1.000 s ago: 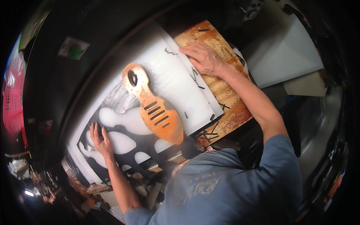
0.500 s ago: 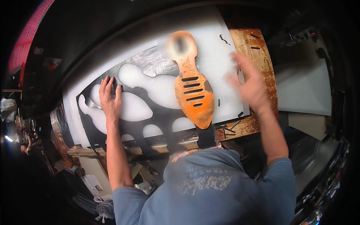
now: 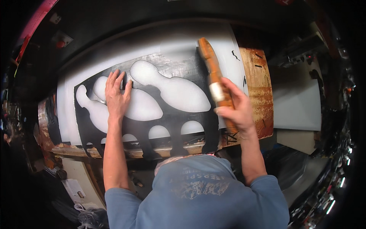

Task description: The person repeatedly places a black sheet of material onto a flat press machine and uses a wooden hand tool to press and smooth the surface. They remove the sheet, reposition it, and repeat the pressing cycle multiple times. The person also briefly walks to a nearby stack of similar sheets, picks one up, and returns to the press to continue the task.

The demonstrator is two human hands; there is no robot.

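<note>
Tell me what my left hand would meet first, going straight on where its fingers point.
The left hand would likely meet the white surface just past the black sheet; depth there is unclear.

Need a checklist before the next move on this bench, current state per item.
1. Right hand has the orange tool: ok, thumb and fingers grip its sides.
2. Tool clear of the black sheet: cannot tell; it is edge-on to the camera and blurred.
3. Left hand on the sheet: ok, fingers spread over it beside a cutout.
4. Sheet fully within the white board: not ok, strips run past the near edge.
5. White board free of scraps: not ok, a thin black scrap lies near its right edge.
</note>
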